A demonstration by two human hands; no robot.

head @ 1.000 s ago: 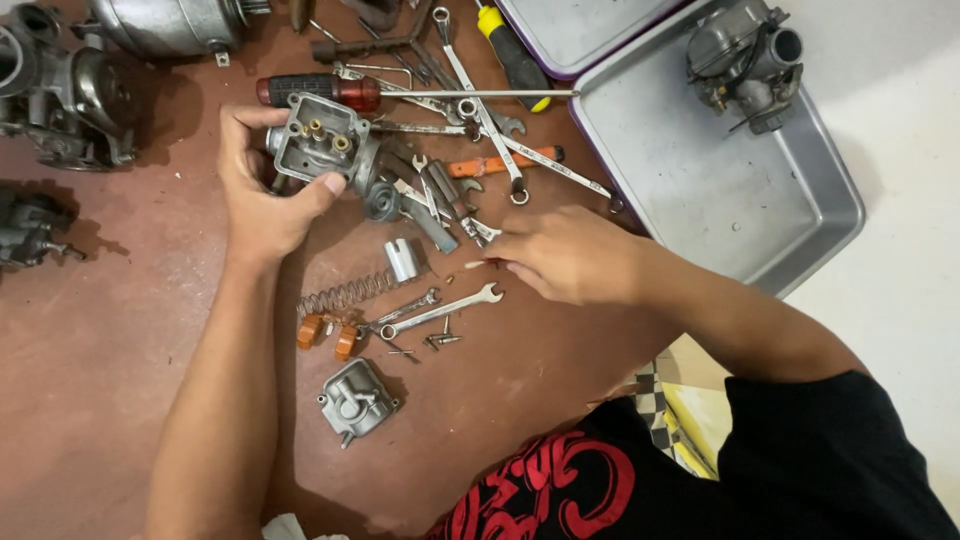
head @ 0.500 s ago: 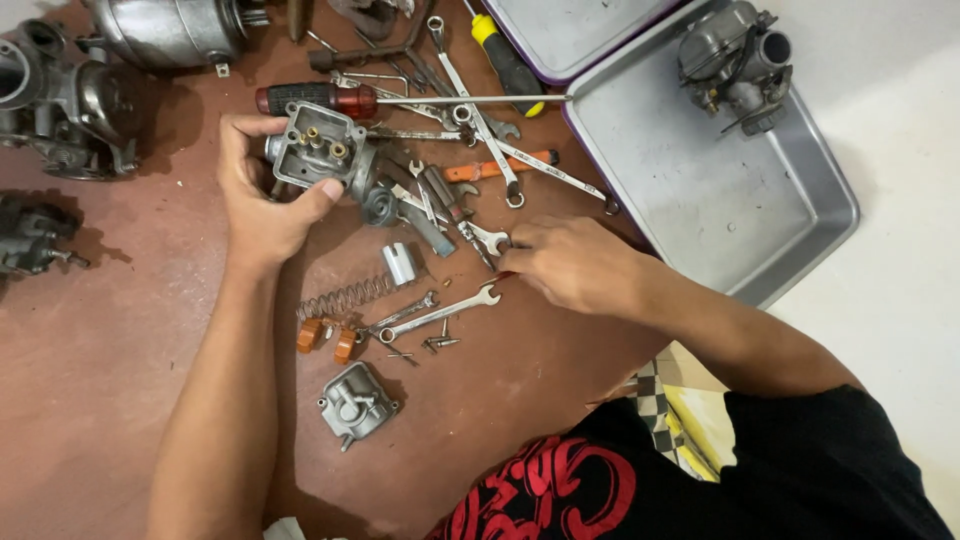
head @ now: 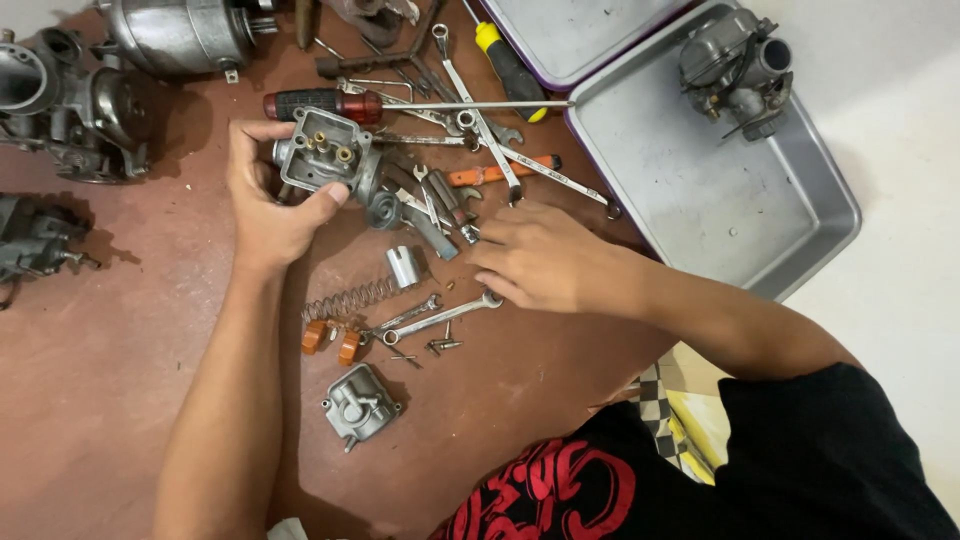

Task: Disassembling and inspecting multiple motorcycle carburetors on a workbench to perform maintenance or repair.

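My left hand (head: 268, 205) grips a grey metal carburetor body (head: 322, 152), holding it just above the reddish-brown floor with its open underside and brass jets facing up. My right hand (head: 540, 255) lies palm down over the edge of a pile of small wrenches (head: 440, 205); its fingertips touch the small parts there, and I cannot tell whether they pinch anything. A short combination wrench (head: 440, 316) lies just below the right fingers. A small silver cylinder (head: 402, 266) and a coil spring (head: 345, 300) sit between the two hands.
A float bowl (head: 358, 408) and two orange floats (head: 330, 340) lie near my left forearm. Screwdrivers (head: 330, 103) and long wrenches (head: 485, 130) lie at the top. A metal tray (head: 720, 210) on the right holds another carburetor (head: 735, 70). Engine parts (head: 70, 110) crowd the upper left.
My right hand has slid a little left and up, closer to the wrench pile. My left hand keeps holding the carburetor body in much the same place.
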